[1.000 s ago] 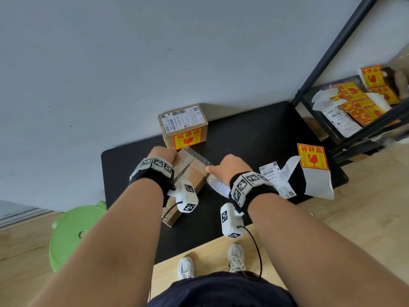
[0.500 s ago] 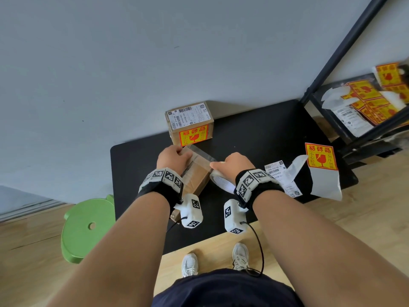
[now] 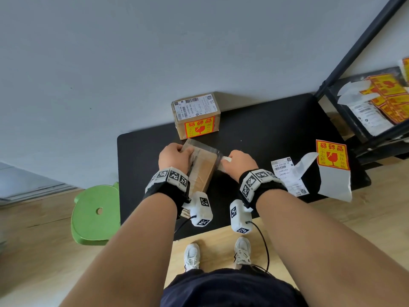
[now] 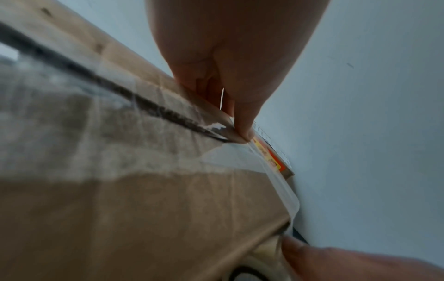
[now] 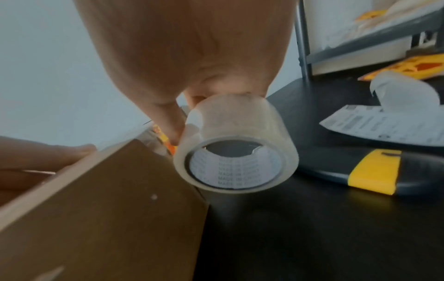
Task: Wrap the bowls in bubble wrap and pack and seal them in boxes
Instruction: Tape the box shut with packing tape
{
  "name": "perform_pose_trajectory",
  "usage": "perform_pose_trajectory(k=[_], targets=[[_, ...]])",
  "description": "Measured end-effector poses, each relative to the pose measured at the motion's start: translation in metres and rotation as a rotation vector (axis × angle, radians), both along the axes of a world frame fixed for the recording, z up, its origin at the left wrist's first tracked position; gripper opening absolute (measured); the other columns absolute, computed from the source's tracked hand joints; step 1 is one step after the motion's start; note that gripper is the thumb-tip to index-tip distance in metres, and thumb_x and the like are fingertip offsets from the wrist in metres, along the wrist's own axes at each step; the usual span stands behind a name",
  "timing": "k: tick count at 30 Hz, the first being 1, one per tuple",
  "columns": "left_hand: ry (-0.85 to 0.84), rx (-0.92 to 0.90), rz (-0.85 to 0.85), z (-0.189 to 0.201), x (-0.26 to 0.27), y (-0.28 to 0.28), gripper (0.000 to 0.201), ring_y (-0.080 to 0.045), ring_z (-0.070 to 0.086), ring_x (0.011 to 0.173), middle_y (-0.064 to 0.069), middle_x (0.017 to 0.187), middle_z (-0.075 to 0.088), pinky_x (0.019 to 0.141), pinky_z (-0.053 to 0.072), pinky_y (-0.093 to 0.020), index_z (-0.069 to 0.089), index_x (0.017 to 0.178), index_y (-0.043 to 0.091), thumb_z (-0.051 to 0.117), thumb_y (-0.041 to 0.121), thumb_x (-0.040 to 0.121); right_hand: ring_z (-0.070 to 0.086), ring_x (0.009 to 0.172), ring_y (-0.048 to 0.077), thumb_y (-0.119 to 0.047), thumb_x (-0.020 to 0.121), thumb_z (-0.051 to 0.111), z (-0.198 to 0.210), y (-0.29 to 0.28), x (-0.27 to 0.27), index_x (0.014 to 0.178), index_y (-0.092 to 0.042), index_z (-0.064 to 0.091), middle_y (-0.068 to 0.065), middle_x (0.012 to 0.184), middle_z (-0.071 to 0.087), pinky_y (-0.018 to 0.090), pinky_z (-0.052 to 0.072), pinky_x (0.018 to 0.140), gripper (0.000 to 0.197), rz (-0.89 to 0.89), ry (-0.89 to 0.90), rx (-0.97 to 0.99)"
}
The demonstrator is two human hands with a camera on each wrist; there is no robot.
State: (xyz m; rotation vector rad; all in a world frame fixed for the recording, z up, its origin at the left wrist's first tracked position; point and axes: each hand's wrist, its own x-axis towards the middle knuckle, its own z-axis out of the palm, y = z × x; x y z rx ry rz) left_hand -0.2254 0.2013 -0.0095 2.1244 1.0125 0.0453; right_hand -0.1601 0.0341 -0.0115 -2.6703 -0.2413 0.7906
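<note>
Head view: my two hands work at an unsealed cardboard box (image 3: 200,171) on the black table (image 3: 261,134).
Left hand (image 3: 174,157): fingers curled over the box's far edge, pressing clear tape down.
Right hand (image 3: 240,161): fingers grip the tape roll (image 5: 236,152) just beside the box.
Behind: labelled box (image 3: 195,115) against the wall.
</note>
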Motion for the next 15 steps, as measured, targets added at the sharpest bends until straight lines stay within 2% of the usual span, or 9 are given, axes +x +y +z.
perform_pose_trajectory(k=[4, 7, 9, 13, 15], targets=[[0.019, 0.007, 0.031, -0.001, -0.003, -0.002, 0.024, -0.006, 0.051, 0.069, 0.008, 0.085, 0.062, 0.055, 0.033, -0.022, 0.067, 0.097, 0.019, 0.060, 0.041, 0.090, 0.060, 0.104, 0.028, -0.040, 0.096, 0.043, -0.007, 0.009, 0.001, 0.110, -0.012, 0.058, 0.008, 0.109, 0.065, 0.037, 0.040, 0.086, 0.034, 0.048, -0.090, -0.016], [0.031, 0.009, 0.062, -0.002, -0.005, -0.003, 0.023, -0.002, 0.049, 0.066, 0.009, 0.081, 0.061, 0.051, 0.031, -0.020, 0.067, 0.093, 0.019, 0.061, 0.042, 0.090, 0.058, 0.109, 0.029, -0.032, 0.095, 0.043, -0.007, 0.015, 0.005, 0.112, -0.014, 0.057, 0.007, 0.112, 0.065, 0.040, 0.037, 0.094, 0.029, 0.113, -0.151, -0.059], [0.031, 0.013, 0.084, -0.002, -0.005, -0.006, 0.023, -0.004, 0.053, 0.068, 0.009, 0.080, 0.061, 0.052, 0.033, -0.021, 0.066, 0.092, 0.019, 0.061, 0.042, 0.090, 0.057, 0.110, 0.029, -0.026, 0.094, 0.043, -0.005, 0.018, 0.007, 0.111, -0.014, 0.058, 0.007, 0.113, 0.065, 0.040, 0.036, 0.095, 0.025, 0.159, -0.187, -0.093], [0.056, 0.050, 0.068, 0.001, -0.004, -0.011, 0.031, -0.020, 0.061, 0.091, -0.001, 0.099, 0.066, 0.074, 0.047, -0.033, 0.065, 0.103, 0.015, 0.056, 0.043, 0.091, 0.054, 0.112, 0.029, -0.024, 0.094, 0.043, -0.005, 0.020, 0.008, 0.112, -0.014, 0.059, 0.008, 0.114, 0.063, 0.042, 0.037, 0.096, 0.025, 0.210, -0.259, -0.119], [0.106, 0.098, 0.014, 0.003, -0.004, -0.016, 0.038, -0.026, 0.058, 0.102, -0.008, 0.111, 0.063, 0.086, 0.048, -0.039, 0.063, 0.111, 0.010, 0.049, 0.042, 0.095, 0.053, 0.114, 0.029, -0.025, 0.095, 0.045, -0.005, 0.017, 0.009, 0.116, -0.015, 0.059, 0.008, 0.117, 0.061, 0.042, 0.037, 0.098, 0.028, 0.201, -0.286, -0.091]])
